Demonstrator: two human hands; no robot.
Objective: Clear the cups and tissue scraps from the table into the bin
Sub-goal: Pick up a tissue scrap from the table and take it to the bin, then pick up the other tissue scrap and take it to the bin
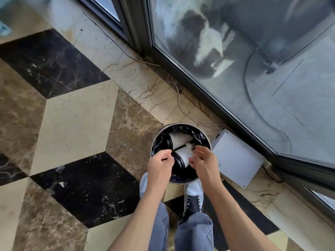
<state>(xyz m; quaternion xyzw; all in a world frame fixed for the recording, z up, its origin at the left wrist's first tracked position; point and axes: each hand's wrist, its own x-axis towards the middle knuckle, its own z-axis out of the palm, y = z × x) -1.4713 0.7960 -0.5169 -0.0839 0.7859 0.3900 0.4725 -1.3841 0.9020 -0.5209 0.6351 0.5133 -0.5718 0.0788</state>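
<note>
Below, the left hand [160, 164] hangs over the near-left rim of the bin [208, 137], fingers curled in with thumb and forefinger nearly meeting; whether anything is pinched there I cannot tell. Inside the bin, on its black liner [200, 137], two white cups lie on their sides: the far cup [178, 139] with its dark lid to the left, and the near cup [183, 156] just between the hands. A tissue scrap [189, 146] rests on the near cup's upper end. To the right, the right hand [204, 161] is loosely spread, empty as far as shows, fingertips close to the near cup. The table is out of view, so what remains on it is unknown. One risk, as I judge it: the light scrap clings to withdrawing fingers and drops onto the marble floor [72, 124] beside the white box [235, 160].
</note>
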